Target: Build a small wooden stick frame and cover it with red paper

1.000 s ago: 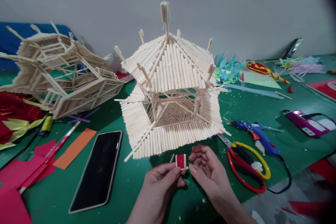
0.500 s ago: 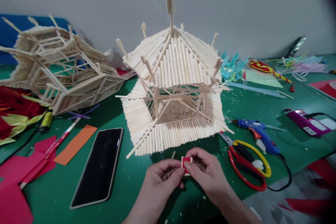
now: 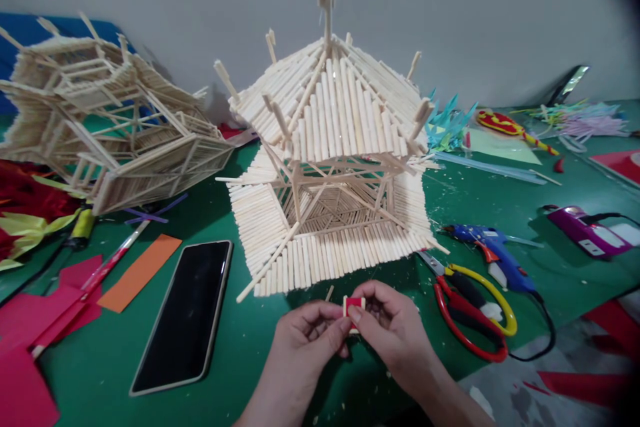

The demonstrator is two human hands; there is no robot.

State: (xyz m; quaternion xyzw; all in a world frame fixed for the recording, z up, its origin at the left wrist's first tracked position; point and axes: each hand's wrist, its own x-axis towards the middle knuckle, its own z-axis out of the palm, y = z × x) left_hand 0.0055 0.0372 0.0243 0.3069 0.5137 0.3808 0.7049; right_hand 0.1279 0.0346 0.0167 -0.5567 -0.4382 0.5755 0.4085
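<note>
My left hand [image 3: 305, 340] and my right hand [image 3: 395, 330] meet low in the middle of the view, both pinching a small red square piece with a pale wooden edge [image 3: 353, 305]. The fingers of both hands are closed on it. Just beyond them stands a pagoda-like model built of wooden sticks [image 3: 327, 167], with a tall spire on top. A loose stick [image 3: 329, 293] lies between the model and my hands.
A second stick structure [image 3: 107, 127] lies tipped at the left. A black phone [image 3: 185, 313], an orange paper strip [image 3: 141, 272] and red paper [image 3: 35, 327] lie on the green mat [image 3: 500, 193]. Red-and-yellow scissors [image 3: 470, 310], a blue glue gun [image 3: 493, 257] and a purple device [image 3: 583, 230] are at the right.
My right hand has closed in on the red piece, so both hands now pinch it. The view has tilted down slightly, so the stick model sits higher in frame.
</note>
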